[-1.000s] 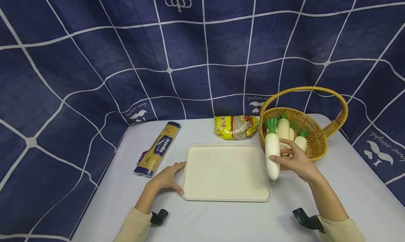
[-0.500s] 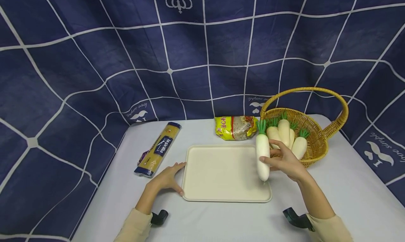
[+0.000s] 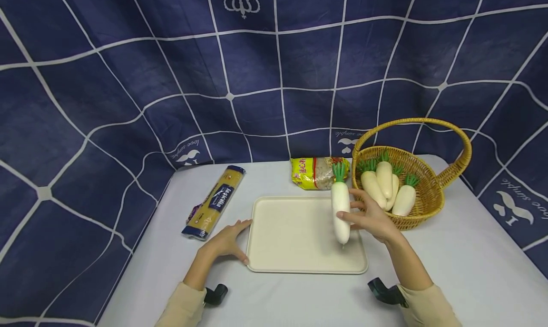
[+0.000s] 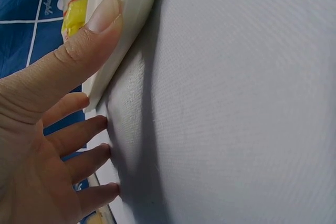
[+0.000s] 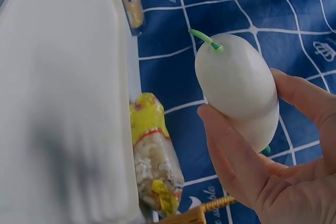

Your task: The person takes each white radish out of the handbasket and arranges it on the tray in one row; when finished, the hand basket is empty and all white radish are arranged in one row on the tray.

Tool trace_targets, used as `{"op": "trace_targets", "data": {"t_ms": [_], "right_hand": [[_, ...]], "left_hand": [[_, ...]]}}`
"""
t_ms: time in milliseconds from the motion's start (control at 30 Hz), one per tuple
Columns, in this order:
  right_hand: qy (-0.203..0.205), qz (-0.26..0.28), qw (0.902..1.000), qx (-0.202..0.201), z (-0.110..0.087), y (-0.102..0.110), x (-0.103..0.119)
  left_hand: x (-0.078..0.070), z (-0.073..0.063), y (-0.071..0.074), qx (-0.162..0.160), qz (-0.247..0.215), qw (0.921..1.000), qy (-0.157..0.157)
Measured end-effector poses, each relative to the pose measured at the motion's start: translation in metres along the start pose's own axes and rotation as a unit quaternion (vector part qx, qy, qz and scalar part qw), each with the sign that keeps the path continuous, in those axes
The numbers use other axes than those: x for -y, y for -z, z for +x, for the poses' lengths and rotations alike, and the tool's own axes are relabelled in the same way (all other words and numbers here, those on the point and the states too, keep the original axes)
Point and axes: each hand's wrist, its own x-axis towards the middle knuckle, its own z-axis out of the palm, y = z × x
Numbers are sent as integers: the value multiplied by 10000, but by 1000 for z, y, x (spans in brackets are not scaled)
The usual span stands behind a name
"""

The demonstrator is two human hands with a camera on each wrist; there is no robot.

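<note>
My right hand [image 3: 373, 218] grips a white radish [image 3: 340, 212] with green leaf stubs, thumb on one side and fingers on the other. It holds the radish over the right part of a cream tray [image 3: 295, 236], leaves pointing to the back. In the right wrist view the radish [image 5: 239, 82] appears nearly end-on between thumb and fingers. My left hand [image 3: 224, 241] rests at the tray's left edge, fingers spread. The left wrist view shows its thumb [image 4: 79, 51] against the tray wall [image 4: 131, 19], with the other fingers loosely extended beside the corner.
A wicker basket [image 3: 433, 212] with a tall handle stands at the right, holding several white radishes [image 3: 384, 177]. Behind the tray lies a yellow-and-clear food packet [image 3: 317, 173]. A pasta packet [image 3: 214, 201] lies at the left. Blue checked cloth [image 3: 257, 70] hangs behind the white table.
My right hand has carried the radish leftward from the basket's front side to over the tray's right part. The left hand has stayed at the tray's left edge.
</note>
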Motion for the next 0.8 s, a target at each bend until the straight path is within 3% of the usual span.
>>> {"op": "trace_targets", "data": {"t_ms": [333,800], "right_hand": [[-98,182,9998,-12,13,-16,0],[-198,221,9991,300,26,-43,2]], "left_hand": [[-2,0,0,36,-33,10000,-9],[-2,-1,1,29,51,10000,42]]}}
